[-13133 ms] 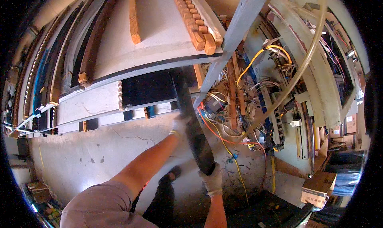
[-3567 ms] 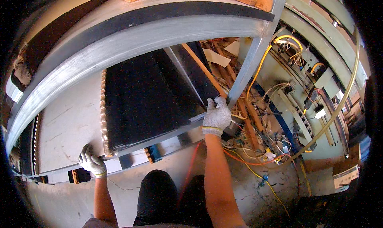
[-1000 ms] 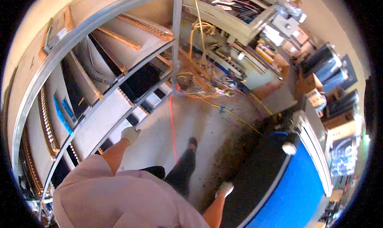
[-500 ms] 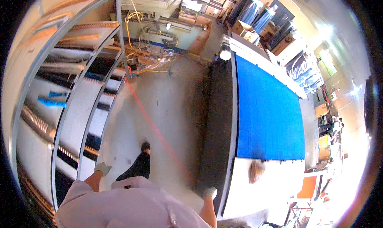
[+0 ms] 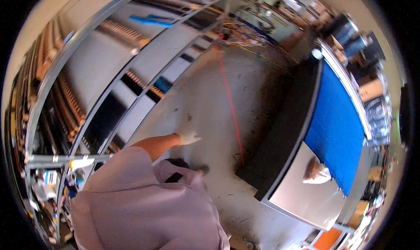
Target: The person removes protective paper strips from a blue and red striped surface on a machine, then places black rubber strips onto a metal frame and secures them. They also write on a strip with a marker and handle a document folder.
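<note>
My left hand point(image 5: 189, 138), in a pale glove, reaches forward over the grey floor between the shelving rack and the long table. Motion smears it, but its fingers look stretched out and nothing shows in them. My right hand is out of view. To the left of my arm stands the metal rack point(image 5: 118, 85), with long dark and brown strips on its shelves. The long table with a blue top point(image 5: 334, 119) is on the right, apart from my hand. On its pale near end point(image 5: 293, 189) lies a clear bag with something brown inside point(image 5: 316, 171).
A red line point(image 5: 229, 97) runs along the floor between rack and table. Cables and loose pieces point(image 5: 247, 33) lie at the far end of the aisle. Wrapped rolls point(image 5: 345, 31) and boxes stand beyond the table. An orange panel point(image 5: 327, 239) is at the lower right.
My view has swung left, so the rack fills more of it and the table sits further right. My left arm has come up and forward. My right hand has gone out of view.
</note>
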Tool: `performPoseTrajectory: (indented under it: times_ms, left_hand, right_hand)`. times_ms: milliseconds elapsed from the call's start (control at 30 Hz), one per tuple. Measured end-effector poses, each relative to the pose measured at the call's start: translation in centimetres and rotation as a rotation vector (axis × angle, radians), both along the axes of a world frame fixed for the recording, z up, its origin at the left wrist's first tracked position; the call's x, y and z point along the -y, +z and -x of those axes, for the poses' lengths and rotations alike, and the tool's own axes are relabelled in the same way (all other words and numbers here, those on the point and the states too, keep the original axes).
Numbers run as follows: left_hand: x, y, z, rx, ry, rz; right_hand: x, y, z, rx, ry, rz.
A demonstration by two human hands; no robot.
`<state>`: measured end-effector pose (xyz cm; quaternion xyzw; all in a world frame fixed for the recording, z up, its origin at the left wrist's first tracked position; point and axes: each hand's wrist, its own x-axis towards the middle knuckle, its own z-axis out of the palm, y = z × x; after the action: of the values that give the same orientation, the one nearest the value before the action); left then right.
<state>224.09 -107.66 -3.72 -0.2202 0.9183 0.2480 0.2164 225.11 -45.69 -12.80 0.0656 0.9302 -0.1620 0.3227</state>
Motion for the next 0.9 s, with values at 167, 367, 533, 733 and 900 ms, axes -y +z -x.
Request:
performPoseTrajectory:
  times_ms: [167, 367, 533, 733, 900]
  left_hand:
    - [-1.6, -1.9, -7.8, -0.096, 0.213, -0.202]
    - [-2.8, -7.0, -31.7, 0.369, 0.374, 0.007]
    - [-4.9, -10.4, -48.2, 0.531, 0.682, 0.020]
    - [-5.5, -9.5, -45.5, 0.327, 0.588, 0.086]
    - [-8.2, -4.5, -33.8, 0.013, 0.759, -0.348]
  right_hand:
    - [1.1, 1.9, -0.9, 0.120, 0.260, 0.021]
    - [1.0, 3.7, -0.1, 0.142, 0.338, 0.079]
    - [0.8, 4.0, -0.2, 0.139, 0.309, 0.164]
    - [-5.4, 1.7, -4.5, 0.099, 0.154, 0.262]
    - [-14.2, -5.3, -6.2, -0.282, 0.921, -0.022]
